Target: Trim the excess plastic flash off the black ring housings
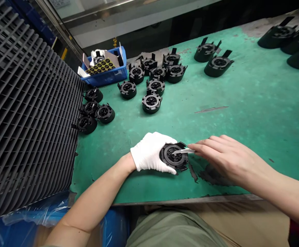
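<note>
My left hand (154,152), in a white glove, is wrapped round the side of a round black plastic part (174,164) near the front of the table. The part's ringed, ribbed face is turned up toward me. My bare right hand (223,154) is closed on a slim silver pointed tool (184,151), which comes in from the right. Its tip is at the middle of the black part's face; whether it touches there I cannot tell. The tool's rear end is hidden in my fingers.
Several similar black parts (151,103) stand beyond my hands, with more at the left (105,113) and far right (277,36). A blue bin (108,77) holds a sheet of round black-and-yellow stickers (101,67). Stacked grey grid racks (31,103) border the green tabletop (241,113) on the left.
</note>
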`<action>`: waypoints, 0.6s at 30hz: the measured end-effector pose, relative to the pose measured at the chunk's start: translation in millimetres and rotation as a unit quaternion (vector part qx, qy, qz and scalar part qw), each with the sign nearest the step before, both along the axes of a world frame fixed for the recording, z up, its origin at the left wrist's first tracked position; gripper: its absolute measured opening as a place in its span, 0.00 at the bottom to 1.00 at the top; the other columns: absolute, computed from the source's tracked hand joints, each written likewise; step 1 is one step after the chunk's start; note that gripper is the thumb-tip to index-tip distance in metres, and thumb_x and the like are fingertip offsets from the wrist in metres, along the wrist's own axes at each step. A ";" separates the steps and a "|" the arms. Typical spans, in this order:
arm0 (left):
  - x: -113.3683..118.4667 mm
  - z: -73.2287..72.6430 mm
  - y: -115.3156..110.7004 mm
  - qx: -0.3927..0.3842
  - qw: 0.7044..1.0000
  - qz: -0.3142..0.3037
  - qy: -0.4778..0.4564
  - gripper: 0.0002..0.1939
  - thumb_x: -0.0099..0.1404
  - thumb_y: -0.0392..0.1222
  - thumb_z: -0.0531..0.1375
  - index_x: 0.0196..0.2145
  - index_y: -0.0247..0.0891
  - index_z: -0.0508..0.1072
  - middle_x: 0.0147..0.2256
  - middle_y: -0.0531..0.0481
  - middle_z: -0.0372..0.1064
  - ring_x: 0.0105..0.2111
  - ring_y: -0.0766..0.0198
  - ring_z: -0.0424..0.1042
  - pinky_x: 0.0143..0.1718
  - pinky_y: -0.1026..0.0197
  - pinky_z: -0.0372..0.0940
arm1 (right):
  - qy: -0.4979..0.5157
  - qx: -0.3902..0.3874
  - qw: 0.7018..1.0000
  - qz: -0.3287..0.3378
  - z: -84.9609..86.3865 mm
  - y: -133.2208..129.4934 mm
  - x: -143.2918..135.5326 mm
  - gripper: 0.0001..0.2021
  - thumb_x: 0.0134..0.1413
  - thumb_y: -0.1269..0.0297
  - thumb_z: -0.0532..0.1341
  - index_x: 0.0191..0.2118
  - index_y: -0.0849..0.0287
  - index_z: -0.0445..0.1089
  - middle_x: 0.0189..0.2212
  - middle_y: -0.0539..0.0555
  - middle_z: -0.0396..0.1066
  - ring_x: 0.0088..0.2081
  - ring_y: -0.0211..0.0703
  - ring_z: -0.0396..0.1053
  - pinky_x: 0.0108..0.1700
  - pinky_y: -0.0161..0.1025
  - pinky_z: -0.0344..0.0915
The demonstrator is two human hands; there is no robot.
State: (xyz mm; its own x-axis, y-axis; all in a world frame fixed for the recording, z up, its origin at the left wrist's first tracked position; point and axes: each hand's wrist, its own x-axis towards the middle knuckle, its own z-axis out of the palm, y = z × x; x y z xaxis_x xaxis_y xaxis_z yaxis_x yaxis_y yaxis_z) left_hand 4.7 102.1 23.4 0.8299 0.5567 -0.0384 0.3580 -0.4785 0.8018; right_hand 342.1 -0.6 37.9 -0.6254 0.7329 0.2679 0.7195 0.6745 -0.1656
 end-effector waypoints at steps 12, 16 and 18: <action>0.0 0.7 0.0 -0.010 1.000 0.000 -0.006 0.48 0.58 0.80 0.88 0.64 0.48 0.91 0.59 0.42 0.96 0.62 0.31 0.95 0.68 0.42 0.83 | -0.027 0.059 0.997 0.039 32.3 -13.9 -17.7 0.21 0.82 0.82 0.57 0.67 0.61 0.80 0.42 0.54 0.83 0.41 0.48 0.78 0.47 0.45 0.68; -0.6 -1.9 0.4 -0.012 1.000 0.001 -0.008 0.50 0.58 0.81 0.88 0.66 0.47 0.91 0.61 0.41 0.96 0.64 0.30 0.94 0.70 0.40 0.83 | -0.021 0.035 0.998 0.051 27.6 -21.5 -11.2 0.21 0.86 0.78 0.57 0.72 0.57 0.78 0.43 0.54 0.84 0.40 0.49 0.80 0.45 0.47 0.71; -0.9 -2.8 0.5 -0.011 1.000 0.002 -0.010 0.50 0.58 0.82 0.87 0.66 0.47 0.91 0.61 0.41 0.96 0.63 0.30 0.95 0.70 0.40 0.83 | -0.005 0.012 1.000 0.022 21.9 -27.5 -6.5 0.26 0.87 0.76 0.56 0.80 0.54 0.73 0.48 0.57 0.87 0.43 0.53 0.83 0.45 0.48 0.74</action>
